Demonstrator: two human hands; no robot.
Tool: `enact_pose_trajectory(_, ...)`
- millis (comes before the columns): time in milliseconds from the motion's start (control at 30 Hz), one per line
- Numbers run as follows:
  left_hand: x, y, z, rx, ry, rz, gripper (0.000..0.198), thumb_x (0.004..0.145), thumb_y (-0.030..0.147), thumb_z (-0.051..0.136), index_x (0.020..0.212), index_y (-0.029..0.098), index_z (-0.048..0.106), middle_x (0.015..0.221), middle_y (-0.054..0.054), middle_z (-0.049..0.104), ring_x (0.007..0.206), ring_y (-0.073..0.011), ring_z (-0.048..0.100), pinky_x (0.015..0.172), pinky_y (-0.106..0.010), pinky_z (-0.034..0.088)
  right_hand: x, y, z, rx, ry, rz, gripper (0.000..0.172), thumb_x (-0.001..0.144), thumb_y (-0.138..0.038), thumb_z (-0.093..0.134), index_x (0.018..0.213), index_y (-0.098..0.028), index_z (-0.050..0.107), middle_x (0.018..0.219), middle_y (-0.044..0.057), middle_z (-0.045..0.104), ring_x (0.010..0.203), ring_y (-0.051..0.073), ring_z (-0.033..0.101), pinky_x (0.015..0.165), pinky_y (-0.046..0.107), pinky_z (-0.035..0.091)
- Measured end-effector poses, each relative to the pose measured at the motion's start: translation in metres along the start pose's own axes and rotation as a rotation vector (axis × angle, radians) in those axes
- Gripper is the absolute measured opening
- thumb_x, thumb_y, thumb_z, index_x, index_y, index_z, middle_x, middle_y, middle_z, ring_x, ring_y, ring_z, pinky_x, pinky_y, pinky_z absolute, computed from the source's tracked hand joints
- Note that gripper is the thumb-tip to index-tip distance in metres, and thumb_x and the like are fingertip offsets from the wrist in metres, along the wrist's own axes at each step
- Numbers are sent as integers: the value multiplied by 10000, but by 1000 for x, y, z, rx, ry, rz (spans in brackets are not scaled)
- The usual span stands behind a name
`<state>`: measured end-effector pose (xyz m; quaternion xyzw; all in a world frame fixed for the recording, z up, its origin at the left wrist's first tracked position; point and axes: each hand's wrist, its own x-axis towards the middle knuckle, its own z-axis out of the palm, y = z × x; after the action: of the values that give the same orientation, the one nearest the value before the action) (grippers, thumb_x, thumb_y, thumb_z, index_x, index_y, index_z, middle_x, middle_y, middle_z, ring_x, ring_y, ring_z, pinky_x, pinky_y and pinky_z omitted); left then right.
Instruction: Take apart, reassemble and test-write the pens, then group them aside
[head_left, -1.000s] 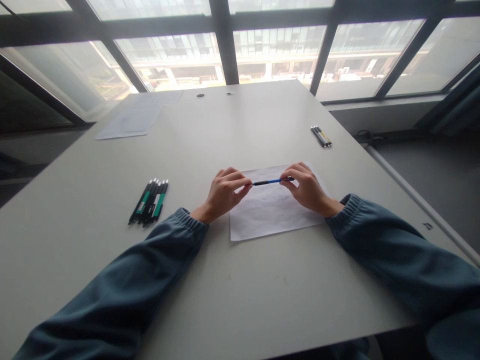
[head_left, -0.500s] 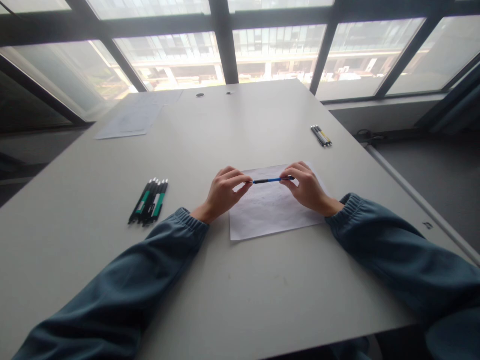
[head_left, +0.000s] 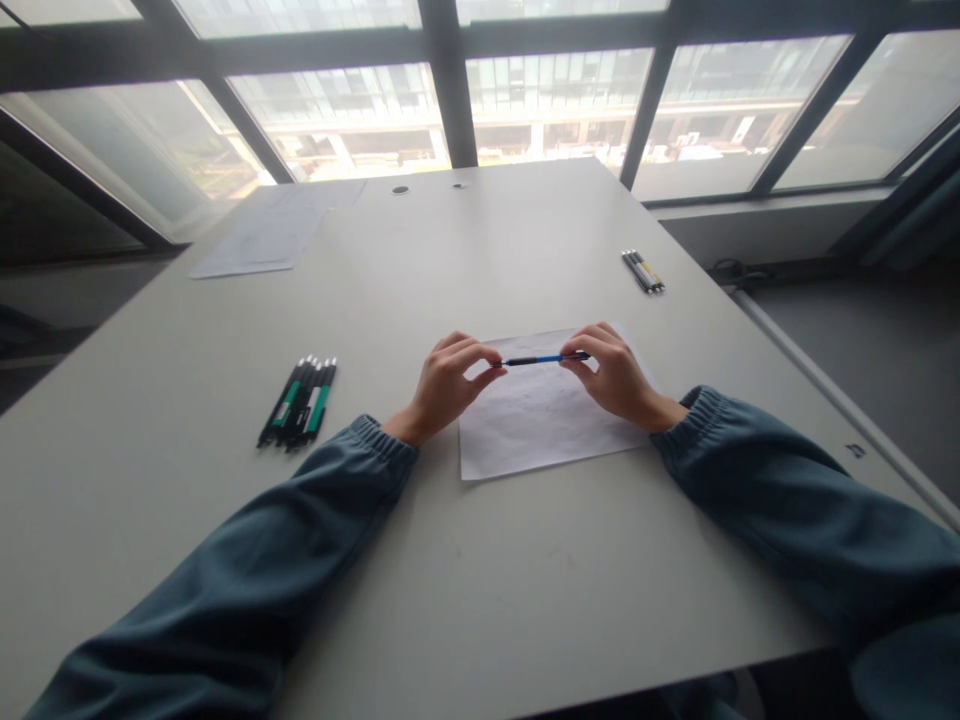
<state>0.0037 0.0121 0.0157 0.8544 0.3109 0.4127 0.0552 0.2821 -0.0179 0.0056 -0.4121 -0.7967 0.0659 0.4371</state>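
Observation:
A blue pen (head_left: 546, 358) with a dark grip spans the gap between my hands, roughly level, above a white sheet of paper (head_left: 540, 430). My left hand (head_left: 452, 385) pinches its tip end between thumb and fingers. At the other end, my right hand (head_left: 611, 375) is closed on the pen's rear part, which the fingers partly cover. Left of my left hand lies a bundle of several black pens (head_left: 298, 402) with green labels, side by side.
On the white table (head_left: 480, 590), a small group of pens (head_left: 643, 272) with a yellow label lies at the right. More paper (head_left: 262, 235) is at the far left. Large windows rise behind the table's far edge.
My left thumb and fingers have shifted very slightly at the pen's tip end. My right hand and everything on the table look the same.

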Motion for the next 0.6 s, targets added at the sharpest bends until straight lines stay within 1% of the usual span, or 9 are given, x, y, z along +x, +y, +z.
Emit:
enact_pose_trajectory(167, 1, 1, 0, -1, 14, -6, 235, 881, 443, 728, 865, 208, 732, 836, -39, 754, 818, -191, 650, 817, -358, 533, 1, -2, -1, 18, 9, -19, 57, 914, -177, 659, 911, -231, 674, 908, 60, 674, 914, 249, 581, 824, 424, 514)
enact_pose_trajectory(333, 1, 1, -1, -12, 38, 19, 234, 874, 439, 738, 858, 206, 733, 821, -34, 756, 793, -183, 653, 806, -352, 530, 1, -4, -1, 30, 15, -35, 52, 918, -190, 655, 911, -236, 678, 909, 66, 674, 918, 254, 584, 818, 435, 522)
enact_pose_trajectory(600, 0, 0, 0, -19, 35, 14, 240, 880, 440, 731, 859, 201, 743, 812, -39, 756, 783, -182, 655, 795, -352, 530, 1, -8, -4, 42, 15, -58, 49, 926, -212, 649, 908, -243, 681, 900, 69, 669, 912, 255, 585, 811, 445, 529)
